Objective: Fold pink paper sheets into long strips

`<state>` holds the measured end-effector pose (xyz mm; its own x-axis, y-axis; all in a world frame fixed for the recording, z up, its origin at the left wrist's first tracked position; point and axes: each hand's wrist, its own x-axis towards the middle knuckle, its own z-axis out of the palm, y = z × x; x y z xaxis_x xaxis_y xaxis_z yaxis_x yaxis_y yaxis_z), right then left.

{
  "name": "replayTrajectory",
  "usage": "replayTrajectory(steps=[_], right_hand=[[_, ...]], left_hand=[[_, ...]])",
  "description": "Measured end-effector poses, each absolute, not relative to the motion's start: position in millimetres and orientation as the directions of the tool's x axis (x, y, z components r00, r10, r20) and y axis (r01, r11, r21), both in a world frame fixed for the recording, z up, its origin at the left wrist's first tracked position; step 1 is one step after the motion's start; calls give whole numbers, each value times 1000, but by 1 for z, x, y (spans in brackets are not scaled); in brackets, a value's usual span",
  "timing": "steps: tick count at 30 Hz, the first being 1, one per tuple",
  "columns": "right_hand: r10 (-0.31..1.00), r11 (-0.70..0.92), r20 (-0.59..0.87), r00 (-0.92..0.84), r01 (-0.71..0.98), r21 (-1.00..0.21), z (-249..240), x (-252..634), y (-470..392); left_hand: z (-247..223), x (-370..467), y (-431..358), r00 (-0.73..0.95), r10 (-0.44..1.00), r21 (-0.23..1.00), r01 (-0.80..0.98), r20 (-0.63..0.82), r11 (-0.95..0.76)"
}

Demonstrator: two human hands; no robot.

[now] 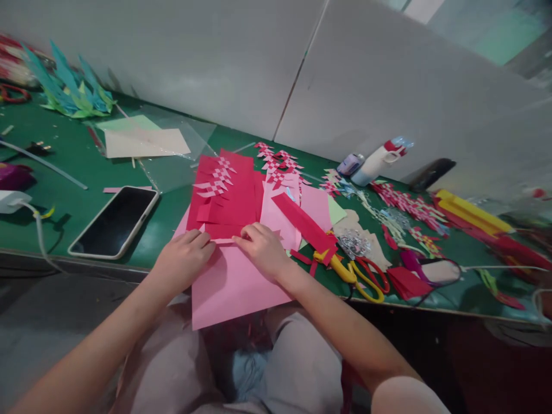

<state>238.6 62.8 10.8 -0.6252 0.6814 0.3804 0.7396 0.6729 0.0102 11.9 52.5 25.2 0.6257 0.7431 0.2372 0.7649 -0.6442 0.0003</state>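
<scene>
A large pink sheet [237, 282] lies at the table's front edge, its lower part over my lap. Its upper edge has a narrow folded strip [225, 241], and my left hand [190, 250] pinches the left end of it. My right hand [259, 244] presses the right end with fingers closed. Just beyond my hands are red sheets [241, 172] with woven pink-and-red checkered pieces [219, 178] on top. A folded red strip [302, 221] rests to the right on other pink sheets [317, 204].
A phone [115, 221] lies at left. Yellow-handled scissors [345, 270] and red-handled scissors [373, 273] are at right, near a pile of small metallic bits [356, 242]. A bottle [379, 164] stands by the wall. Blue-green paper leaves [71, 86] sit back left.
</scene>
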Motion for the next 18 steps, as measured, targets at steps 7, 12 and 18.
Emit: replayTrajectory(steps=[7,12,18], right_hand=[[559,757,322,-764,629,176,17,248,57],[534,749,399,-745,636,186,18,270,60],[619,667,385,-685,717,203,11,286,71]], left_hand=[[13,31,16,543,773,-167,838,328,-519],[8,45,2,469,813,-219,883,345,-416],[10,47,1,440,855,-186,897,277,-401]])
